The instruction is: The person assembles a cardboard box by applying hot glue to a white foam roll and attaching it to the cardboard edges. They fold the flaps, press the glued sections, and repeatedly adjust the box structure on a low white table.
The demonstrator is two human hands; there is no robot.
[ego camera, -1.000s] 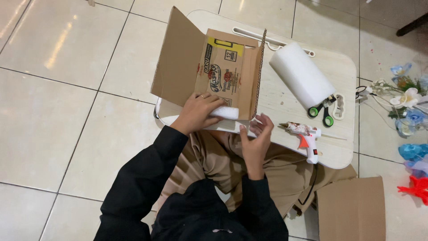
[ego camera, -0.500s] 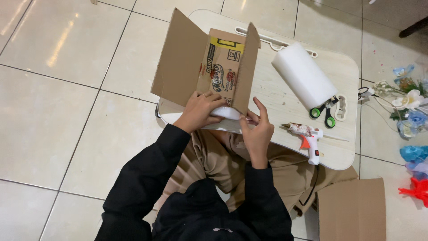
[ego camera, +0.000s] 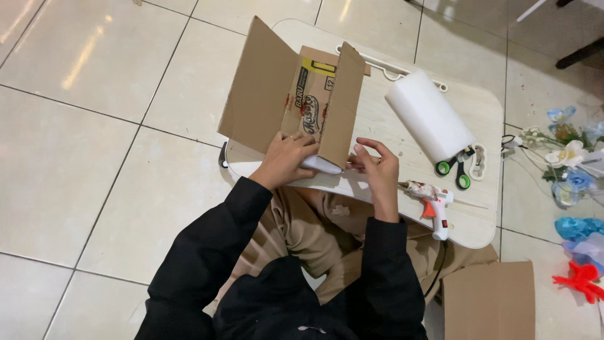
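Head view looked straight down on a person in black sleeves seated at a small pale counter. The left hand was curled over the near edge of a folded cardboard box, fingers pressed onto a strip of white material that stuck out beneath the upright flap. How far that strip ran under the cardboard was hidden. The right hand lay just beside the flap's lower corner, fingers half bent and loosely spread, fingertips touching the counter near the strip; whether it pinched anything could not be told.

A white roll lay tilted across the counter, its lower end covering part of the green-handled scissors. A glue gun rested near the right wrist, its cord dropping out of sight below the counter edge. Another cardboard sheet lay on the tiled floor, cut off by the bottom of the frame. Artificial flowers sat at the right edge, partly out of view.
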